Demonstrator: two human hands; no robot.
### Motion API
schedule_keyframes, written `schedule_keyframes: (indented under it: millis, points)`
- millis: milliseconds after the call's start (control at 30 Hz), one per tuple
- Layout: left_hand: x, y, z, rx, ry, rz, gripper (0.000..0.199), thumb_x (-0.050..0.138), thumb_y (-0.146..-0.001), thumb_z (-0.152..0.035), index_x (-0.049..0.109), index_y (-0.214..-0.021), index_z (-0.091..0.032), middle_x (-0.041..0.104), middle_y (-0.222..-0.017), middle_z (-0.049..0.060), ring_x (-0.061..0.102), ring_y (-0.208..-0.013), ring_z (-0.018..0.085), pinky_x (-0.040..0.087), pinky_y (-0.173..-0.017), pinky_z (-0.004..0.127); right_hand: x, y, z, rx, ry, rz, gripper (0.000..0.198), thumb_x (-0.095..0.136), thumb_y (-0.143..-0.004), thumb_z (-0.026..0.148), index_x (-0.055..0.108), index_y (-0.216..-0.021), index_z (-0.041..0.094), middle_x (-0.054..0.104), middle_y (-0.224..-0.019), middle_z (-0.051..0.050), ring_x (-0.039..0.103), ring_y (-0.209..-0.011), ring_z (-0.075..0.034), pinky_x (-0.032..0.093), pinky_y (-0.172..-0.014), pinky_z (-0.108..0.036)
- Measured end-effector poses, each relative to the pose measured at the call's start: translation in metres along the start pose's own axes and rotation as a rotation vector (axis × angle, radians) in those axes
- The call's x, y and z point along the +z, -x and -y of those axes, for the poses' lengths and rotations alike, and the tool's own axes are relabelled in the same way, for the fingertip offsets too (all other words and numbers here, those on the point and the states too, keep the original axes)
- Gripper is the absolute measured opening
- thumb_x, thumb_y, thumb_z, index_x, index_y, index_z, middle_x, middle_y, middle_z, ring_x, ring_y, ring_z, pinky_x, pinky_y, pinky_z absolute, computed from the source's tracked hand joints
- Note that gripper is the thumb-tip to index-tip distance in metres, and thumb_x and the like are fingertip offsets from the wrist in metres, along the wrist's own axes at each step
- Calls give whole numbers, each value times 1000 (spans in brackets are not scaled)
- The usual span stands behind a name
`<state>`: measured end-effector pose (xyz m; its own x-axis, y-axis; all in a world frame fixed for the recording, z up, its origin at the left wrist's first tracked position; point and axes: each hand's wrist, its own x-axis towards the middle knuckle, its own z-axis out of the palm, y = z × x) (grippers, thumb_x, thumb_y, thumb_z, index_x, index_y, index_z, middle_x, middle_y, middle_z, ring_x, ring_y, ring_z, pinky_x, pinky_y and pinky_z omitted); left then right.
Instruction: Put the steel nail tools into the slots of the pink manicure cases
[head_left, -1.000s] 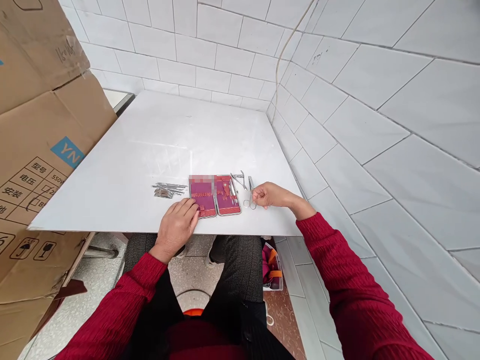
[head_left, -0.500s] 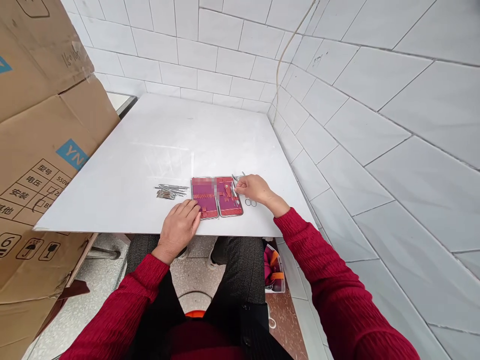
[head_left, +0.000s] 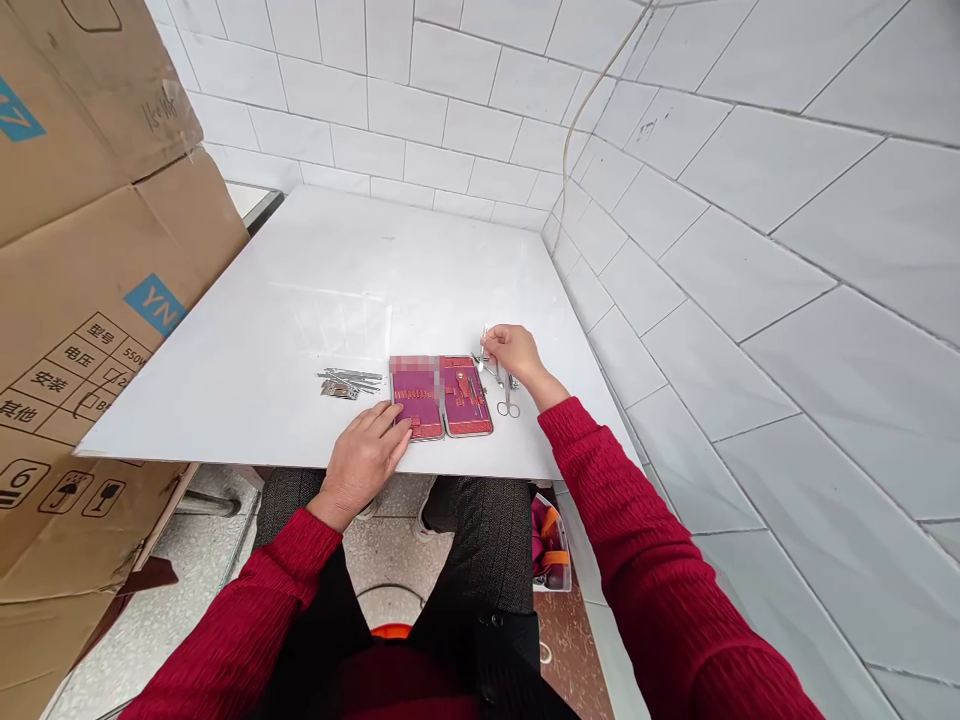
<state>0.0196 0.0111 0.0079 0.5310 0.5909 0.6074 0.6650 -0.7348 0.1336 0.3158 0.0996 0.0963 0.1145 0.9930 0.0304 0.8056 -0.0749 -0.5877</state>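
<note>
An open manicure case [head_left: 420, 398] with a purple lining and red trim lies flat near the table's front edge. My left hand [head_left: 367, 450] is at its lower left corner, fingers over the rim, holding it. Slim metal tools sit in loops in the case's right half. Just beyond the right half, my right hand [head_left: 513, 352] pinches a small slender metal tool [head_left: 484, 343] with a pale lower end; its exact kind is unclear. Beneath and beside that hand are small scissors [head_left: 508, 408] and other metal tools, partly covered by the hand.
Left of the case lies a pile of metal tools and nail clippers [head_left: 341, 388] on the white table [head_left: 315, 270]. Cardboard boxes [head_left: 82, 300] stand along the left side. A tiled wall [head_left: 750, 300] borders the right. Below the table is a clear bin [head_left: 551, 560] with colourful contents.
My right hand has lifted from the case's right edge and moved away with the slender tool, exposing more of the scissors. My left hand stays on the case. The view has shifted slightly.
</note>
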Motion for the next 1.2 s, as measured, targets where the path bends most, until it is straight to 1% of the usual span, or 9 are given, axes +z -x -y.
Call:
schedule_keyframes:
  millis: [67,133,333,467,633,733,900,1067,1200]
  points:
    - [-1,-1,-1,-7,5,0,24,51,-104,-24,73,-112,-21,72,-127,12,66,-123,30,57,-101,48,-10,-1,0,58,201,-43,22,54,-91,22,62,-71,19,70,-73,-4,60,-66,-15,37,-60,-27]
    - [-2,-2,-2,-12,10,-1,24,51,-104,-24,73,-112,-21,72,-126,12,66,-123,29,57,-101,49,-18,1,0,137,362,15,22,56,-88,17,62,-67,19,69,-72,-5,60,-66,-17,34,-58,-28]
    - [-3,-4,-3,15,-31,-12,23,52,-104,-22,73,-111,-18,73,-125,12,66,-122,30,57,-101,48,-17,8,-6,259,556,156,16,59,-87,13,73,-81,19,74,-84,-7,65,-74,-18,36,-58,-27]
    - [-2,-3,-3,14,-36,-16,22,52,-104,-21,73,-111,-18,73,-125,11,66,-122,30,57,-101,47,-8,18,1,164,534,39,17,57,-93,19,75,-93,19,76,-94,-7,67,-84,-19,37,-61,-27]
    - [-1,-2,-2,15,-32,-20,23,52,-104,-21,73,-112,-18,73,-125,12,66,-122,30,57,-101,48,6,35,23,54,486,226,21,62,-94,29,73,-78,20,75,-81,-4,65,-74,-17,38,-59,-26]
    - [-1,-2,-3,17,-25,-29,23,52,-104,-20,73,-112,-17,73,-124,13,66,-122,30,57,-100,48,14,36,32,78,545,263,24,62,-96,30,73,-78,18,74,-80,-6,67,-74,-18,40,-61,-27]
    - [-1,-3,-3,17,-19,-23,24,52,-103,-20,73,-111,-16,73,-123,14,66,-120,30,57,-100,48,22,23,42,75,648,280,12,67,-91,21,76,-95,13,76,-87,-13,71,-86,-25,45,-65,-29]
    - [-3,-3,-3,23,-30,-18,23,52,-103,-20,73,-111,-15,72,-124,13,65,-121,31,57,-100,48,24,12,55,171,586,421,12,70,-79,0,75,-78,12,74,-71,-11,71,-76,-23,50,-66,-28]
    - [-3,-3,-3,27,-28,-14,23,53,-102,-19,73,-112,-15,72,-124,14,66,-120,31,57,-101,48,22,12,56,267,405,425,18,70,-81,4,71,-66,14,68,-59,-5,65,-61,-16,52,-64,-26]
